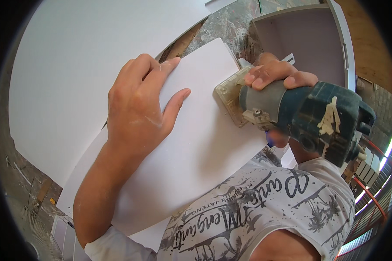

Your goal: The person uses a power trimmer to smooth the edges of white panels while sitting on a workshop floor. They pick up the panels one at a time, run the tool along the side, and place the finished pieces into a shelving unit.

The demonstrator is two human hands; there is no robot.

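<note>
A white panel (185, 139) with a rounded far corner slants across the view in front of me. My left hand (137, 98) rests over its left edge, thumb on the top face and index finger along the rim; the other fingers curl down, their tips hidden. My right hand (272, 76) is wrapped around a dark green and grey trim router (318, 115), tilted on its side. The router's clear base plate (233, 95) meets the panel's right edge. The cutter is hidden behind the base, and part of the right hand is behind the tool's body.
A larger white sheet (74, 74) fills the upper left. Beyond the router stands an open white box-like cabinet piece (300, 39). A dusty, paint-spotted surface (224, 26) shows between them. At the lower left is a fan guard (35, 230).
</note>
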